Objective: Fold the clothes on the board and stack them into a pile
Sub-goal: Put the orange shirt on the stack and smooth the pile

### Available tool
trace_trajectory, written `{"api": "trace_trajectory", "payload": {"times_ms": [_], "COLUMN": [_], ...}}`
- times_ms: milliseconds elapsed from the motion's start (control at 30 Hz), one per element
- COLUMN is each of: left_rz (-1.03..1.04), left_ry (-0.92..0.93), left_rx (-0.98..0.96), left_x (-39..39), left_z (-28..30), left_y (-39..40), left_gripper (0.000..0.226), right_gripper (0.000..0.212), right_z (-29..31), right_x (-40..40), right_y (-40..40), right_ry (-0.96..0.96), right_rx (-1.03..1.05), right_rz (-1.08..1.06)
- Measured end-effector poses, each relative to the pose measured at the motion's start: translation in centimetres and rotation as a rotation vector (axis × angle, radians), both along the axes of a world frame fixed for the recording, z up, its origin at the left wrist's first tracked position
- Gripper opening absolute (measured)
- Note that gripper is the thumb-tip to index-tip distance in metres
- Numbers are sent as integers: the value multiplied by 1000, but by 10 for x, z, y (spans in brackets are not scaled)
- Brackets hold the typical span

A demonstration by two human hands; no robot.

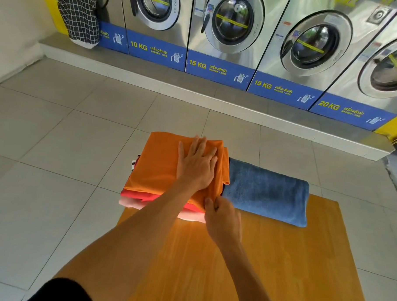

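A folded orange garment (pixel 158 164) tops a pile at the far left of the wooden board (pixel 267 267). Red (pixel 141 195) and pink (pixel 131 203) folded clothes show beneath it. My left hand (pixel 195 165) lies flat on the orange garment, fingers spread. My right hand (pixel 222 217) pinches the orange garment's near right corner. A folded blue towel (pixel 268 192) lies on the board right beside the pile, touching it.
Grey tiled floor surrounds the board. A row of steel washing machines (pixel 232 22) on a raised step stands at the back. A black-and-white checked laundry bag (pixel 78 15) hangs at the back left.
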State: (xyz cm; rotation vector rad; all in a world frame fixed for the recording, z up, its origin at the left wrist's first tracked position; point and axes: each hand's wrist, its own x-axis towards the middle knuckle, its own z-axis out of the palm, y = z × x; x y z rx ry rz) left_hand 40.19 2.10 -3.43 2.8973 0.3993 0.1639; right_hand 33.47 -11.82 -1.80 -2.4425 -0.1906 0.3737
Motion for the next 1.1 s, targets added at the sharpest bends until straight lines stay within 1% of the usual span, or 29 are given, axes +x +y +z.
{"api": "trace_trajectory", "payload": {"times_ms": [67, 133, 200, 300, 333, 400, 467, 533, 600, 733, 800, 833, 867, 900, 967, 1000, 1033, 1100], "left_rz": [5, 10, 11, 1, -4, -10, -9, -13, -27, -39, -27, -18, -7, 2, 13, 9, 7, 7], "left_ry": [-1, 0, 16, 25, 15, -6, -28, -45, -46, -48, -57, -62, -68, -74, -80, -86, -89, -91], "left_rx": [17, 2, -2, 7, 6, -6, -14, -28, -29, -36, -37, -41, -49, -56, -81, -97, -101, -139], "left_x": [-2, -3, -3, -3, -4, -6, -8, -10, -12, -11, -12, -13, -12, -12, -10, -10, -11, -14], "left_z": [-2, -3, -3, -4, -3, -3, -3, -3, -3, -1, -1, -1, -2, -2, -1, -1, -2, -1], "left_y": [-2, -4, -3, 0, 1, 2, 2, 1, 2, 2, 3, 3, 3, 2, 1, 1, 2, 2], "left_gripper": [57, 58, 60, 61, 61, 60, 60, 60, 60, 60, 59, 59, 59, 59, 59, 59, 62, 64], "right_gripper": [35, 40, 47, 47, 44, 43, 44, 40, 37, 27, 23, 19, 16, 16, 24, 27, 29, 38], "right_z": [-2, 2, 10, 22, 25, 25, 20, 12, 7, 3, 9, 13, 18, 22, 26, 21, 16, 3], "right_x": [0, 15, 43, 88, 102, 126, 147, 164, 177, 188, 186, 184, 180, 173, 157, 147, 137, 114], "right_y": [-3, -8, -7, 9, 18, 37, 49, 53, 53, 56, 62, 65, 66, 66, 63, 59, 57, 50], "right_ry": [72, 153, 97, -99, -126, -122, -108, -102, -99, -33, -58, -108, -173, -256, -399, -411, -367, -204], "right_rx": [-32, -37, -11, -6, 4, -9, -83, -201, -296, -320, -373, -376, -352, -284, -100, -32, 13, 32], "right_rz": [57, 69, -17, -193, -195, -129, -61, -9, -24, -128, -92, -73, -56, -37, 32, 74, 128, 230]}}
